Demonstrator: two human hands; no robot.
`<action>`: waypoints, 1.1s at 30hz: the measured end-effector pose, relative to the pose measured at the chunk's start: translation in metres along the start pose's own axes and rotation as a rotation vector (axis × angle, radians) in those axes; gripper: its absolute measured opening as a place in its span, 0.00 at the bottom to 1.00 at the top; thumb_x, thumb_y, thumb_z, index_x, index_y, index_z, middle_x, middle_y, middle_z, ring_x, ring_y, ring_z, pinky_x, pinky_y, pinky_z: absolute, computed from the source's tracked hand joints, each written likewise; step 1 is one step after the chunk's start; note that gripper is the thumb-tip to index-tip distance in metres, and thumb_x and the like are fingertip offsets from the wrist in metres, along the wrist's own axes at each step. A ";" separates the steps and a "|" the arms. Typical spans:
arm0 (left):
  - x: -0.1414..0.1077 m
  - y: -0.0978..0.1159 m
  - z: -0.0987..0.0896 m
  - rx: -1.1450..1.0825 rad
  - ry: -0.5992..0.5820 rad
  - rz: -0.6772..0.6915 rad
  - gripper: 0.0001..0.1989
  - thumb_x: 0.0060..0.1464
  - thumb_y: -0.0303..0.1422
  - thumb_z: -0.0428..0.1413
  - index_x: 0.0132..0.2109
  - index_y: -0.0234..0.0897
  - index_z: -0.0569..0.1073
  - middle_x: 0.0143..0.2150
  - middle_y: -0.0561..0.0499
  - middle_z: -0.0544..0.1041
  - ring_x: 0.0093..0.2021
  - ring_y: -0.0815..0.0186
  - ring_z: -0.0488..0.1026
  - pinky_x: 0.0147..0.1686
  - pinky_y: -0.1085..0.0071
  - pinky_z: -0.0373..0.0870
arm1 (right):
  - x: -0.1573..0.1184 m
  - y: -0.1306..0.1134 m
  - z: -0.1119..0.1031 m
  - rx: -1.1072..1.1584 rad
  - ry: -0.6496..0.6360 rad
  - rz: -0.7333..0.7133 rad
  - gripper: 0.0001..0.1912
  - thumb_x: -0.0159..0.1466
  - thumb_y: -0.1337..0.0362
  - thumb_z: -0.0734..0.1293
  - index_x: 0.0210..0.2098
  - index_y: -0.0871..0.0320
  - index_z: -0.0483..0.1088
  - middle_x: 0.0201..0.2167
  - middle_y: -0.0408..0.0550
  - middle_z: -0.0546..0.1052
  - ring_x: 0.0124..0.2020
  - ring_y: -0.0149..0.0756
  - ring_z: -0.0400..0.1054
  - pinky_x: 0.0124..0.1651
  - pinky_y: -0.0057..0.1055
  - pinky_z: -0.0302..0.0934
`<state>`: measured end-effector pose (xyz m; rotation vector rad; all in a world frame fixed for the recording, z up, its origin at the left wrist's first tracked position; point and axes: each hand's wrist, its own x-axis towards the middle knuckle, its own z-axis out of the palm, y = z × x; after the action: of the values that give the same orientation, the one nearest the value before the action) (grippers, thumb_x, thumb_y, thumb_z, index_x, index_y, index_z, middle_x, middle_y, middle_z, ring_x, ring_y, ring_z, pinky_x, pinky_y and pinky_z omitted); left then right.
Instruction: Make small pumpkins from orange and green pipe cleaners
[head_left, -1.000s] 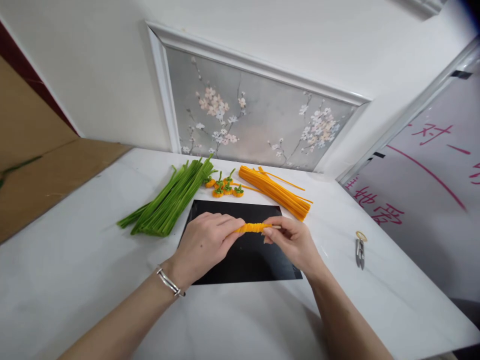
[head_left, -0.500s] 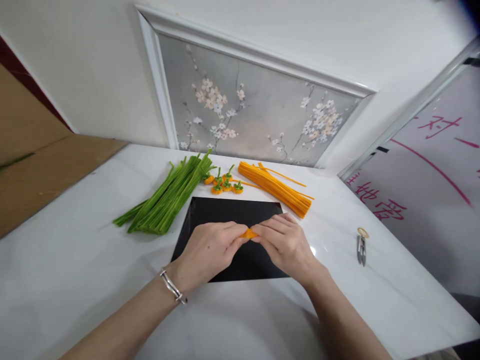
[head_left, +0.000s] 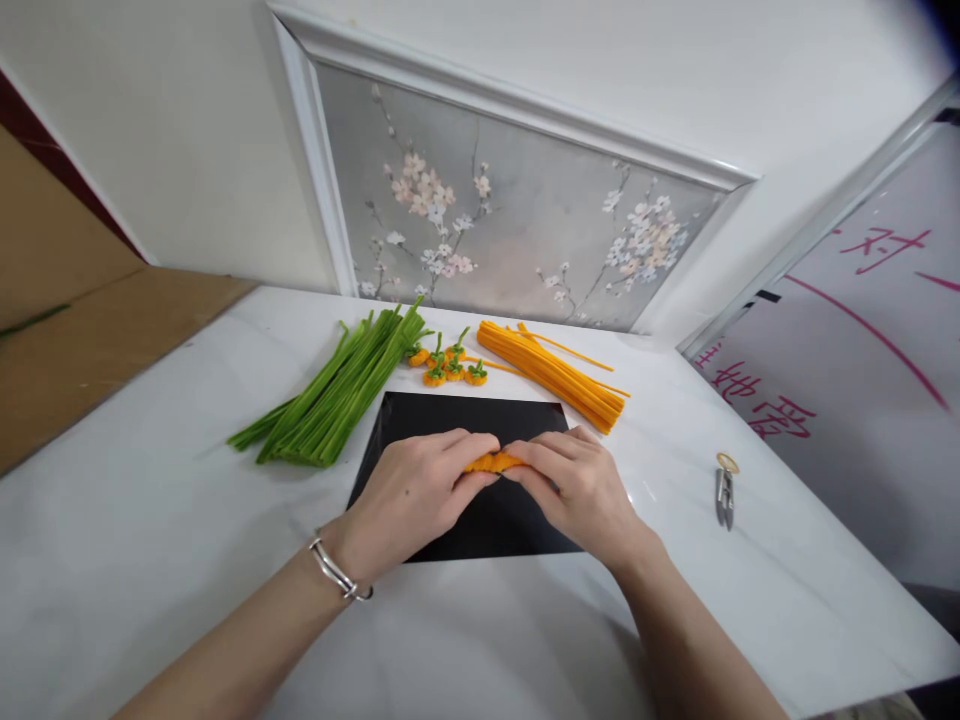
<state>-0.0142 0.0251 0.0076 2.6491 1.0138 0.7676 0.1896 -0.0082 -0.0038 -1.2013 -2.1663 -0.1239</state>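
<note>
Between my fingertips runs a twisted orange pipe cleaner (head_left: 495, 462), coiled into a short ridged roll. My left hand (head_left: 424, 485) pinches its left end, and the fingers hide part of it. The right end sits in the closed fingers of my right hand (head_left: 574, 485). Both hands are over a black mat (head_left: 465, 415). Just behind the mat stand several small orange pumpkins (head_left: 454, 365) with green tops and stems, made of the same fuzzy material.
A bundle of green pipe cleaners (head_left: 337, 390) lies at the left, and a bundle of orange pipe cleaners (head_left: 555, 375) at the back right. Small metal snips (head_left: 724, 495) rest on the right of the white table (head_left: 187, 540). A framed floral panel (head_left: 517, 220) rises behind.
My left hand has shifted slightly left and its fingers have moved along the orange roll, so more of the roll shows between my hands. Both hands still grip it.
</note>
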 end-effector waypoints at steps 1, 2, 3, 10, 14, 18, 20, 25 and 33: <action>0.000 0.001 0.002 0.025 0.008 0.029 0.09 0.62 0.30 0.49 0.46 0.40 0.72 0.36 0.53 0.77 0.34 0.67 0.73 0.34 0.71 0.67 | 0.000 -0.001 0.000 0.000 -0.012 -0.005 0.09 0.69 0.62 0.62 0.42 0.56 0.73 0.33 0.45 0.79 0.32 0.33 0.72 0.35 0.34 0.54; -0.001 0.003 0.003 0.037 0.020 0.049 0.09 0.63 0.30 0.47 0.45 0.40 0.72 0.35 0.53 0.76 0.33 0.67 0.73 0.33 0.72 0.66 | 0.000 -0.002 0.000 0.006 -0.020 -0.009 0.09 0.69 0.63 0.61 0.41 0.56 0.73 0.33 0.46 0.79 0.32 0.33 0.72 0.36 0.34 0.54; -0.001 0.004 0.004 0.036 0.032 0.062 0.09 0.63 0.29 0.47 0.44 0.40 0.72 0.35 0.52 0.76 0.33 0.67 0.73 0.34 0.72 0.66 | 0.000 -0.002 0.000 0.017 -0.022 -0.013 0.09 0.69 0.63 0.61 0.40 0.56 0.73 0.33 0.46 0.79 0.33 0.33 0.72 0.36 0.34 0.54; 0.001 0.005 0.001 -0.143 -0.007 0.007 0.09 0.59 0.26 0.49 0.39 0.38 0.74 0.32 0.53 0.74 0.31 0.69 0.70 0.30 0.74 0.64 | 0.000 -0.007 -0.002 -0.003 0.014 -0.088 0.09 0.68 0.67 0.61 0.41 0.56 0.73 0.38 0.46 0.80 0.32 0.34 0.70 0.35 0.36 0.54; 0.003 0.004 -0.001 -0.245 -0.081 -0.051 0.10 0.58 0.26 0.49 0.35 0.38 0.75 0.27 0.55 0.72 0.26 0.71 0.66 0.24 0.75 0.60 | 0.001 -0.006 -0.001 -0.028 0.026 -0.108 0.08 0.68 0.68 0.62 0.40 0.55 0.74 0.37 0.46 0.80 0.31 0.34 0.70 0.35 0.36 0.55; 0.003 0.000 0.000 -0.271 -0.030 -0.071 0.08 0.58 0.28 0.52 0.39 0.39 0.76 0.31 0.54 0.76 0.29 0.69 0.70 0.27 0.75 0.63 | -0.001 0.001 -0.005 0.089 0.043 -0.020 0.16 0.65 0.59 0.67 0.51 0.53 0.70 0.45 0.50 0.77 0.42 0.40 0.72 0.44 0.38 0.63; 0.002 -0.002 0.000 -0.256 0.002 -0.087 0.08 0.57 0.31 0.55 0.44 0.40 0.76 0.35 0.53 0.78 0.31 0.68 0.72 0.29 0.74 0.66 | -0.002 0.006 -0.010 0.173 0.058 0.049 0.22 0.62 0.57 0.69 0.55 0.52 0.68 0.49 0.52 0.75 0.48 0.44 0.70 0.49 0.41 0.65; 0.001 -0.002 0.000 -0.145 0.071 -0.077 0.11 0.56 0.33 0.56 0.47 0.44 0.75 0.41 0.55 0.80 0.37 0.67 0.75 0.36 0.73 0.67 | -0.005 0.009 -0.016 0.297 0.056 0.099 0.12 0.65 0.64 0.65 0.48 0.51 0.72 0.40 0.48 0.77 0.39 0.38 0.72 0.42 0.35 0.69; -0.002 0.002 0.008 0.051 0.176 0.023 0.09 0.61 0.29 0.51 0.43 0.41 0.76 0.31 0.55 0.77 0.31 0.68 0.72 0.32 0.72 0.64 | -0.005 0.004 -0.013 0.256 0.033 0.102 0.06 0.66 0.64 0.65 0.40 0.54 0.74 0.29 0.46 0.76 0.28 0.34 0.69 0.33 0.30 0.65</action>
<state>-0.0102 0.0216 0.0010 2.6776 1.0601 1.0077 0.2015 -0.0144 0.0027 -1.1497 -2.0162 0.1710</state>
